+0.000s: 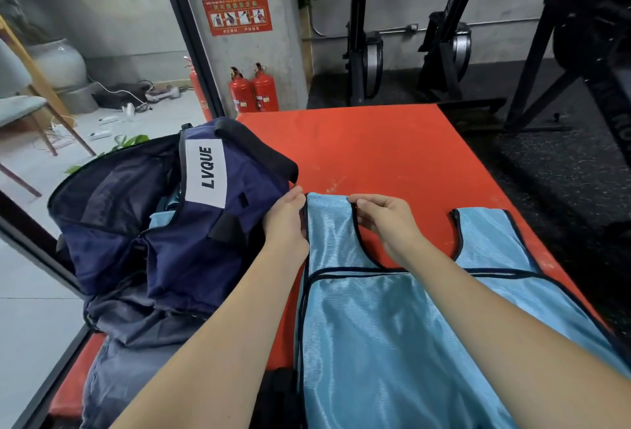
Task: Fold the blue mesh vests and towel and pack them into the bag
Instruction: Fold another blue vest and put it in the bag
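The blue vest (392,326) lies flat on the red mat (392,148) in the lower right of the frame, its two shoulder straps pointing up. The left hand (286,220) pinches the outer edge of the left strap, fingers curled on the black trim. The right hand (386,220) pinches the inner edge of the same strap near its top.

The cloth is thin, shiny mesh, so it can slide on the smooth mat and the fold can come out crooked if one hand pulls harder. The soft navy bag (164,224) at centre left sags open just beside the left hand; something light blue shows inside, maybe a vest already packed, but I cannot tell. Its collapsed mouth may catch the folded vest.
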The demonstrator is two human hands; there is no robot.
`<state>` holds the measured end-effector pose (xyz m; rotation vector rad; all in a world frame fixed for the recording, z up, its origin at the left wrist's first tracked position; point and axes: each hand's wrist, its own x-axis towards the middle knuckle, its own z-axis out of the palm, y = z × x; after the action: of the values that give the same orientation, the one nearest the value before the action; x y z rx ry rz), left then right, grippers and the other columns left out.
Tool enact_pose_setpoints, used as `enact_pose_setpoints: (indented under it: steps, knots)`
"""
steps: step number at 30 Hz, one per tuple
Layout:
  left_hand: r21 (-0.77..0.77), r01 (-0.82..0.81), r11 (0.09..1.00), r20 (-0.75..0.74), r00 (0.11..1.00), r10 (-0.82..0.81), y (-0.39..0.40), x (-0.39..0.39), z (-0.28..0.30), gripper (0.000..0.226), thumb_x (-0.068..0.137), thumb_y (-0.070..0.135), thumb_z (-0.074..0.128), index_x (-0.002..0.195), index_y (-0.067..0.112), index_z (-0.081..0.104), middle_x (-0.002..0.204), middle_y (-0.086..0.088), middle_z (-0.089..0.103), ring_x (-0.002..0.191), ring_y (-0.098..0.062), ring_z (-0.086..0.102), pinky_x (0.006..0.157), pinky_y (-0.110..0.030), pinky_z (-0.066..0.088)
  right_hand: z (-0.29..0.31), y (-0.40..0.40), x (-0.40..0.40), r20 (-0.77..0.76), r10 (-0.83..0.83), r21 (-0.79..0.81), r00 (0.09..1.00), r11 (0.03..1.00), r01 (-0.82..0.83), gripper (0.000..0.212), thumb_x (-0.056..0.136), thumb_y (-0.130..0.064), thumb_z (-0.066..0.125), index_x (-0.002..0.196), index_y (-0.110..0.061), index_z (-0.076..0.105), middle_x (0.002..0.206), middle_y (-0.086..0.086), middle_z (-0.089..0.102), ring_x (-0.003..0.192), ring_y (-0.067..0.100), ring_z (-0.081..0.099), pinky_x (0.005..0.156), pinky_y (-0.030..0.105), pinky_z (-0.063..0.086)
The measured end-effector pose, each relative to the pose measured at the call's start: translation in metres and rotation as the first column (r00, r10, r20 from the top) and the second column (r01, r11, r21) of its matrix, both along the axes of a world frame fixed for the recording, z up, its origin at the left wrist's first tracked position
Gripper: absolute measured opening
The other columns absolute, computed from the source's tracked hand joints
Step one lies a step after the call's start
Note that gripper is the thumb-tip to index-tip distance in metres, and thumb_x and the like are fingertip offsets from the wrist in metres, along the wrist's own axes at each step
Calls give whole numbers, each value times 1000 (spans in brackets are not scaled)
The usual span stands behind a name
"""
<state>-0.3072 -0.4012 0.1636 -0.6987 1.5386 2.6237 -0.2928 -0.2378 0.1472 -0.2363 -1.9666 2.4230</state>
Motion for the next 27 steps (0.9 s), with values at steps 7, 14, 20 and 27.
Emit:
enact_pose_setpoints:
  steps: [7, 14, 20, 27]
  knots:
    - [-419, -146, 896, -144, 985, 94, -2, 6, -11, 28, 93, 6, 60, 116, 15, 71, 108, -5, 73, 89, -16, 68, 86, -32, 56, -2, -3, 2, -29, 177, 323, 984, 933, -158, 31, 94, -10, 63, 123, -21, 65, 119, -8, 66, 109, 7, 60, 89, 19, 46]
    - [-985, 7, 173, -43, 958, -284, 0, 25, -23, 52, 86, -7, 50, 135, 12, 56, 137, -9, 50, 124, -25, 50, 98, -19, 33, -11, 13, 14, -26, 260, 807, 965, 575, -133, 44, 92, -19, 62, 136, -20, 56, 135, -3, 60, 119, 14, 59, 95, 19, 39]
    - [-994, 50, -96, 90, 875, -475, 19, 46, -16, 38, 93, 6, 51, 123, 26, 64, 121, 2, 62, 108, -22, 58, 97, -36, 43, -6, 44, 41, -52, 265, 922, 963, 384, -56, 30, 95, -26, 56, 124, -25, 63, 124, -3, 65, 117, 18, 59, 103, 46, 44]
    - [-987, 155, -28, 133, 723, -678, 14, 70, -19, 20, 92, 32, 65, 108, 22, 72, 104, 4, 71, 91, -9, 63, 84, -20, 48, -2, 119, 82, -15, 214, 953, 977, 299, -51, 21, 93, -26, 63, 113, -24, 69, 113, -7, 69, 102, 13, 62, 96, 34, 48]
